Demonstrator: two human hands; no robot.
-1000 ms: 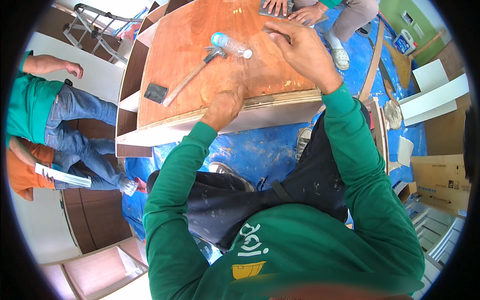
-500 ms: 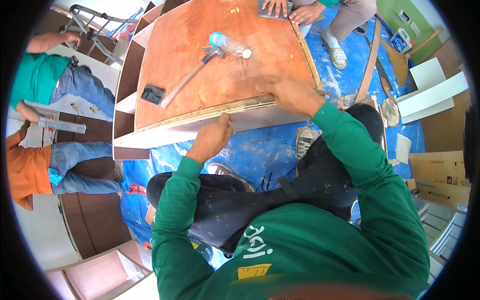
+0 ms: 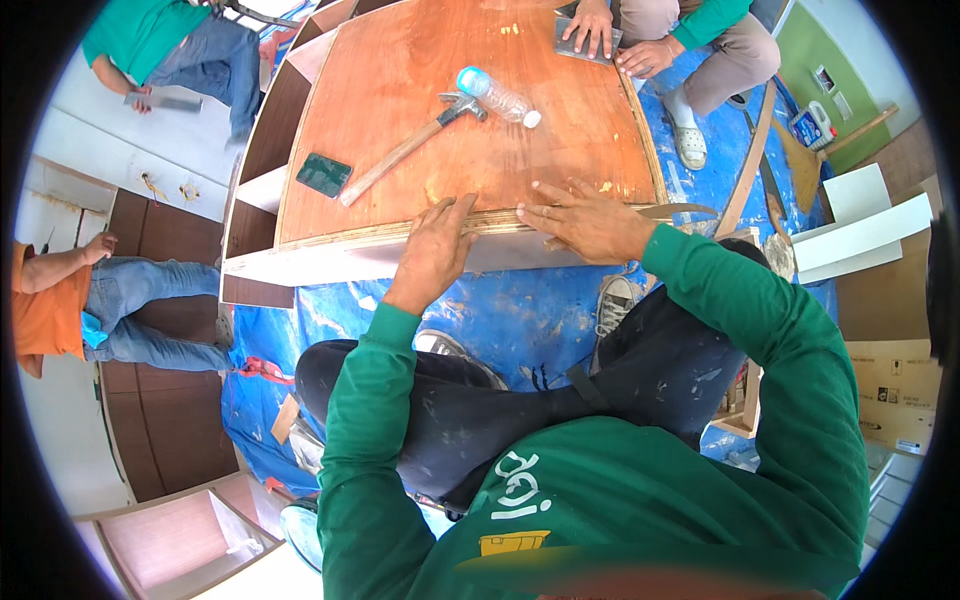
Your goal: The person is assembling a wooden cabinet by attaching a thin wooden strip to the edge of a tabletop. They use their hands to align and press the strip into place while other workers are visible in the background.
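Note:
A large orange-brown plywood panel (image 3: 390,110) tops a wooden unit in front of me. My left hand (image 3: 432,255) rests on its near layered edge, fingers stretched over the rim. To its right, my right hand (image 3: 592,225) lies with fingers spread across the same edge. A thin brown strip (image 3: 682,210), like wood edging, sticks out rightward from beneath that hand; the rest of it is covered. On the panel lie a hammer (image 3: 400,160) with a wooden handle, a clear plastic bottle (image 3: 500,98) and a dark phone (image 3: 323,175).
A co-worker's hands (image 3: 648,57) are at the panel's far right corner, one on a flat metal plate (image 3: 588,42). Two people stand at left, one holding a flat tool (image 3: 165,102). Blue sheeting (image 3: 540,300) covers the floor. White boards (image 3: 865,230) lie at right.
My right hand has gone from a pinch to spread fingers on the edge. My left hand has opened from a curl onto the rim. The view has shifted.

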